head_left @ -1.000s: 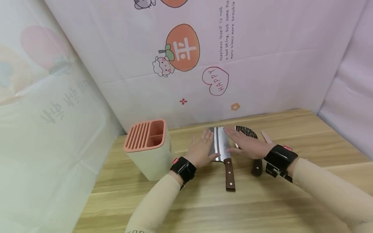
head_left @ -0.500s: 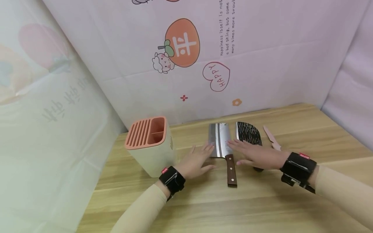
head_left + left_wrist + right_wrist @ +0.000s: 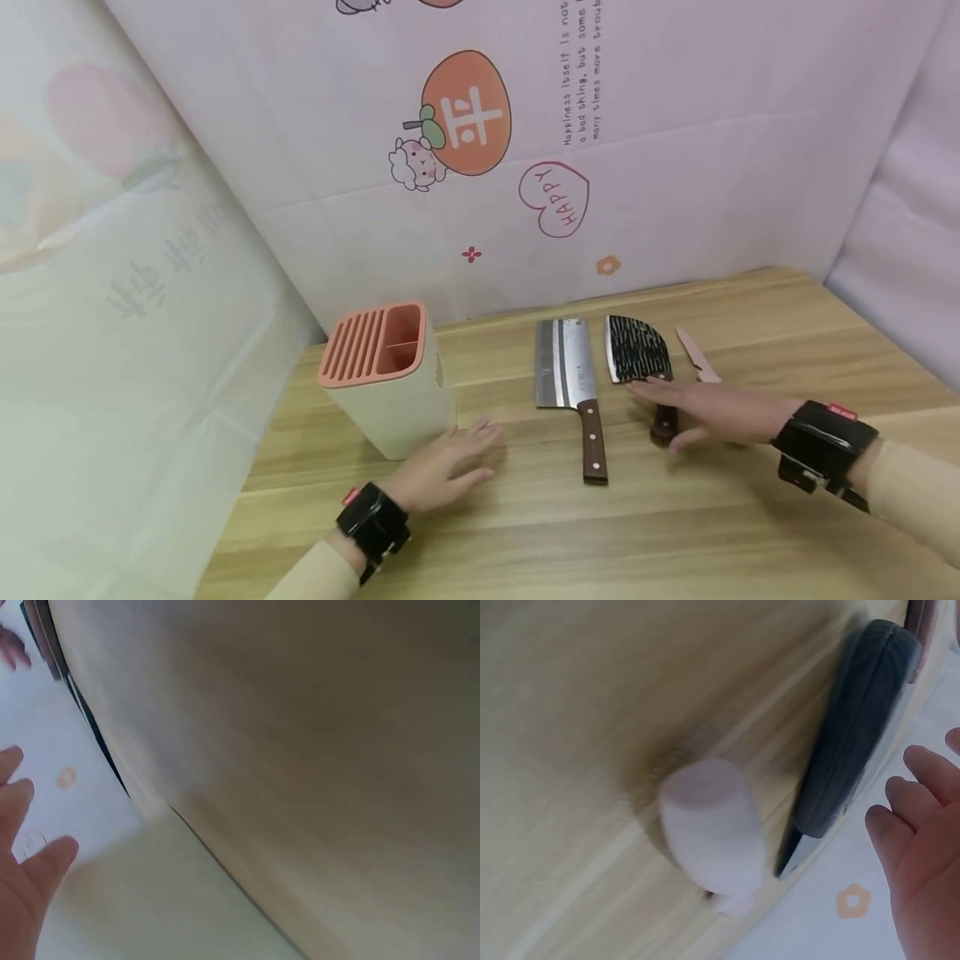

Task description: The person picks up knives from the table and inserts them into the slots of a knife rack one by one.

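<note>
My left hand [image 3: 444,472] is in front of the cream knife block [image 3: 390,417] with the pink slotted top, fingers extended and holding nothing. My right hand [image 3: 716,413] hovers near the handle of a wide knife with a black-patterned blade [image 3: 637,348], partly covering that handle; whether it touches cannot be told. To the left of this knife lies a cleaver [image 3: 573,367] with a brown riveted handle. A small pink knife [image 3: 697,357] lies at the right, its handle mostly behind my right hand. In the right wrist view the pink handle [image 3: 712,825] and dark handle [image 3: 855,727] show beside straight fingers.
The wooden table [image 3: 525,533] bears everything. A printed cloth [image 3: 675,167] rises as a wall along the back, with further cloth sides at left and right. The knife block stands near the back left corner.
Both hands have drawn back from over the cleaver and spread apart, left hand to the left and nearer me, right hand to the right. The knives and block stay in place.
</note>
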